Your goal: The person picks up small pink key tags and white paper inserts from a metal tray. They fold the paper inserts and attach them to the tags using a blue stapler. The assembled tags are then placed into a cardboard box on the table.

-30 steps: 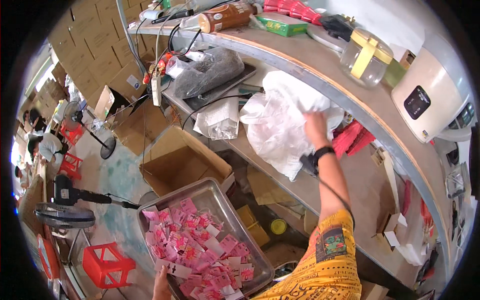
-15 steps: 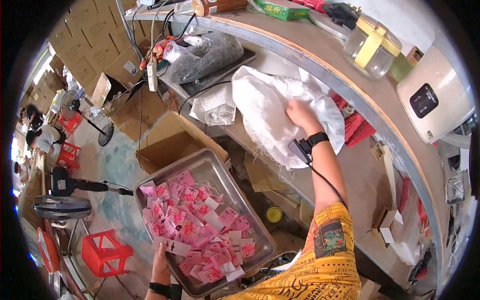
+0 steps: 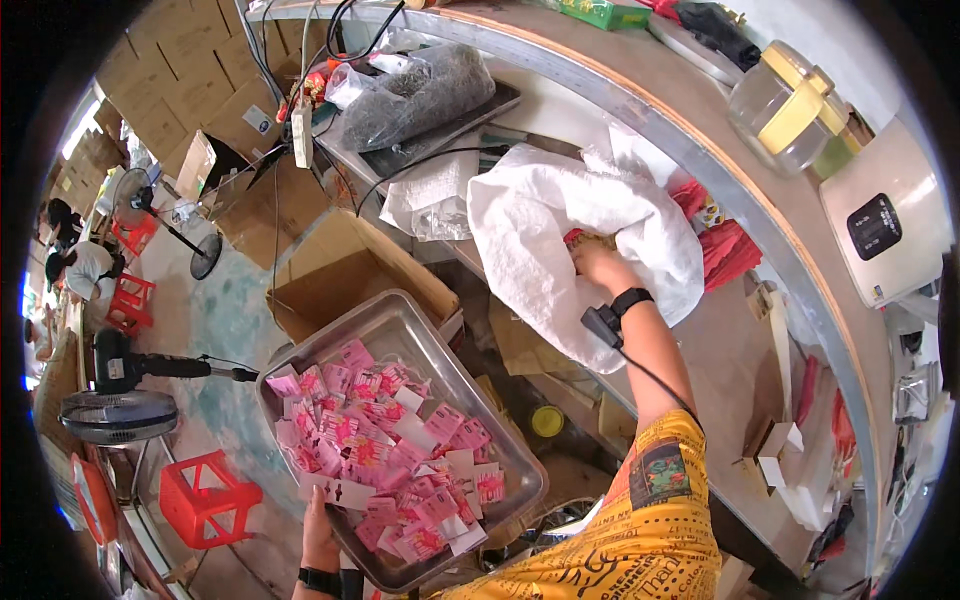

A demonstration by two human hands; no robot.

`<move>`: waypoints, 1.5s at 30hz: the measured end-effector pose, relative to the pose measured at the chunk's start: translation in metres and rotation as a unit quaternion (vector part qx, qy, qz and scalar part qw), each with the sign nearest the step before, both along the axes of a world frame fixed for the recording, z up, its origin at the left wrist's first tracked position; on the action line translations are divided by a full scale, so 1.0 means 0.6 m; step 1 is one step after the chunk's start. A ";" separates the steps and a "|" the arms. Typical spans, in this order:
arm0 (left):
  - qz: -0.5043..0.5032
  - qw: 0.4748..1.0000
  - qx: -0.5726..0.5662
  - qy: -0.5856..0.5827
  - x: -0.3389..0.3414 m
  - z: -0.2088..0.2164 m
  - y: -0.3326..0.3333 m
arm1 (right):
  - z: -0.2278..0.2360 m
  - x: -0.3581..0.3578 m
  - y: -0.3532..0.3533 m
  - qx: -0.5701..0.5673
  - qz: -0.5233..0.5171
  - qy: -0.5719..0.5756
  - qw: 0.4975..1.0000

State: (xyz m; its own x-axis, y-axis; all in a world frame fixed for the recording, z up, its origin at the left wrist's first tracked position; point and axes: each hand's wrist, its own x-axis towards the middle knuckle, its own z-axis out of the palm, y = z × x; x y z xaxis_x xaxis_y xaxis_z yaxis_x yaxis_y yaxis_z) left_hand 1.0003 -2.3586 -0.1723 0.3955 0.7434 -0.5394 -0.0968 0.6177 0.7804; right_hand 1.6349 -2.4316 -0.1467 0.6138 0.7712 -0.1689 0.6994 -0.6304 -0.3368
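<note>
My left hand (image 3: 319,530) grips the near left rim of a shallow metal tray (image 3: 388,318), its thumb over the edge beside a pale pink card. Heaped in the tray are many small pink packaged cards (image 3: 385,440), some turned to their white backs. On the workbench to the right lies a white woven sack (image 3: 525,225), its mouth spread apart. My right hand (image 3: 605,268) is closed on the sack's near edge at the mouth, its fingertips partly hidden. Something red and yellow shows inside, just past the fingers.
An open cardboard box (image 3: 350,265) stands beyond the tray. Red stools (image 3: 205,500) and a black fan (image 3: 118,415) are at the left. A curved shelf (image 3: 690,150) arches over the workbench, bearing a yellow-lidded jar (image 3: 785,110). A wrapped grey bundle (image 3: 420,105) lies at the back.
My right hand has drawn the sack's edge nearer, and the sack now gapes, showing something red and yellow inside. The tray in my left hand has shifted slightly left.
</note>
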 end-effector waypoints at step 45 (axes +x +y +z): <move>0.005 0.998 -0.057 -0.027 0.047 0.043 0.011 | 0.115 -0.022 -0.102 0.156 -0.025 -0.152 0.976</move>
